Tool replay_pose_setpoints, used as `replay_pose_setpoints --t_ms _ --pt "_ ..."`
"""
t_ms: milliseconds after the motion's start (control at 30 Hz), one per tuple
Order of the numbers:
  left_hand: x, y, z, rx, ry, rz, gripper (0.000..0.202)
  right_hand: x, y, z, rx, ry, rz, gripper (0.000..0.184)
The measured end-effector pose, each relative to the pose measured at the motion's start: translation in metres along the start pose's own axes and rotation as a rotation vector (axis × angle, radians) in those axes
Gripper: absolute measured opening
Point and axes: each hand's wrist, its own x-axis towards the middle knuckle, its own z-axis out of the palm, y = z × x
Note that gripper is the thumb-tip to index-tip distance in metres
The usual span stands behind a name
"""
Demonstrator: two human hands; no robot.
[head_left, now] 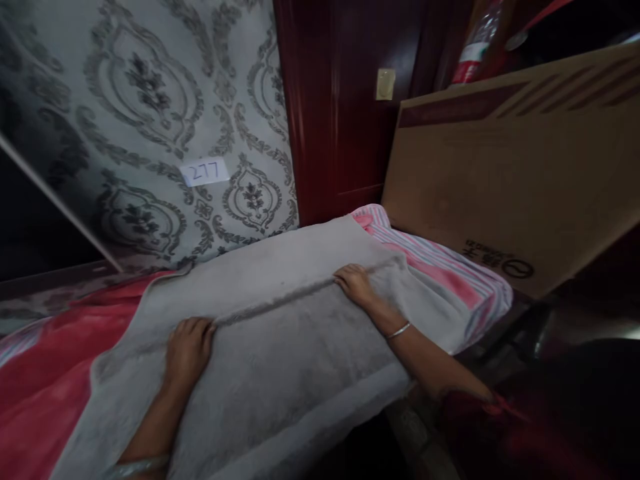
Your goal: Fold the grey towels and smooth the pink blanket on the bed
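Note:
A large grey towel-like cloth (280,360) lies spread out with a dark crease or fold edge running across its middle. At the left end of that crease, my left hand (187,350) has its fingers curled down and closed on the cloth. Farther right along the same line, my right hand (355,283) pinches the cloth, the fingertips bent into it. The cloth between the two hands looks fairly straight. My fingers partly hide the gripped edge.
Under the cloth are a red fabric (60,353) at left and a pink striped fabric (450,267) at right. A cardboard box (500,173) stands at the right, with a bottle (475,53) behind it. Patterned wallpaper (150,87) and a dark red door panel (345,100) border the far side.

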Motion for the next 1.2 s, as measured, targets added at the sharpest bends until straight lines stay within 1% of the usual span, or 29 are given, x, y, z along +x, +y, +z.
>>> replay_pose_setpoints --t_ms 100,233,333,467,600,700,800,933,1000,1067,1133,1200 --pt "0.000 -0.007 0.004 -0.023 0.045 0.005 0.035 -0.001 0.000 -0.003 -0.014 0.004 0.030 0.018" --pt "0.001 -0.009 0.003 -0.006 0.034 -0.006 0.038 -0.003 0.009 -0.013 -0.064 0.005 0.053 0.018" --pt "0.003 -0.008 0.000 -0.007 0.009 -0.016 0.038 -0.005 0.028 -0.027 -0.125 -0.019 0.097 0.021" --pt "0.004 -0.008 0.002 -0.003 0.006 -0.033 0.038 -0.012 0.065 -0.053 -0.205 -0.022 0.193 0.024" --pt "0.002 -0.008 0.003 0.011 0.012 -0.040 0.039 -0.019 0.098 -0.076 -0.242 -0.008 0.284 0.031" --pt "0.001 -0.009 0.002 0.037 0.009 -0.041 0.039 -0.021 0.113 -0.087 -0.261 -0.034 0.339 0.035" --pt "0.002 -0.010 0.000 0.070 -0.017 -0.071 0.037 -0.020 0.118 -0.093 -0.279 -0.062 0.368 0.030" --pt "0.002 0.001 -0.005 0.087 -0.083 -0.132 0.037 -0.023 0.111 -0.094 -0.295 -0.079 0.441 0.033" --pt "-0.001 0.009 -0.010 0.071 -0.100 -0.165 0.032 -0.025 0.106 -0.089 -0.294 -0.089 0.462 0.036" --pt "-0.006 0.015 -0.014 0.046 -0.111 -0.180 0.028 -0.026 0.102 -0.079 -0.327 -0.078 0.481 0.039" --pt "-0.011 0.017 -0.019 0.010 -0.108 -0.205 0.026 -0.026 0.097 -0.063 -0.348 -0.019 0.412 0.041" --pt "-0.017 0.014 -0.023 -0.001 -0.116 -0.234 0.027 -0.027 0.091 -0.045 -0.325 0.048 0.249 0.041"
